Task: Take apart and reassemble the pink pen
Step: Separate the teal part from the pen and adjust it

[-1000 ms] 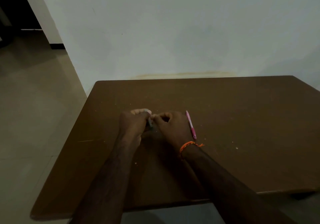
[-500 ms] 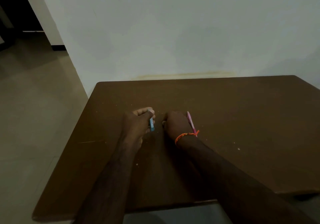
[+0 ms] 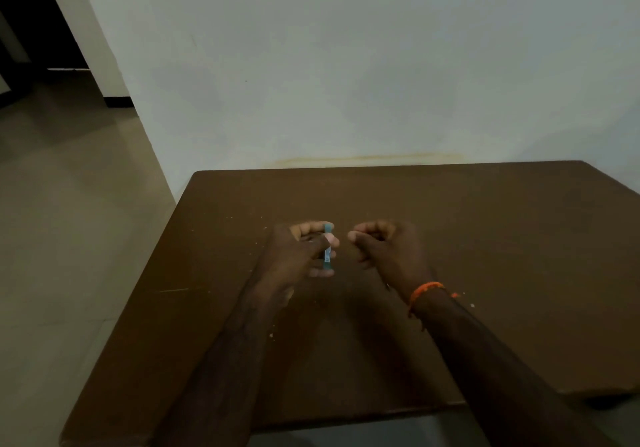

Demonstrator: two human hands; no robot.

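Observation:
My left hand (image 3: 298,252) is closed around a short blue pen piece (image 3: 327,257), which it holds upright just above the brown table (image 3: 502,239). A small gap separates it from my right hand (image 3: 388,249), which hovers low over the table with its fingers curled in. No pink pen shows in the head view. My right hand covers the spot where the pen lay, and I cannot tell whether anything is inside the curled fingers. An orange thread band (image 3: 425,289) circles my right wrist.
The table stands against a pale wall (image 3: 346,66), with small light crumbs (image 3: 472,305) scattered on its top. Tiled floor (image 3: 69,221) lies to the left, past the table's left edge, and a dark doorway is at the far upper left.
My hands have drawn apart. My left hand has lifted the blue piece upright. My right hand has shifted right over the place where the pink pen lay, and the pen is no longer visible.

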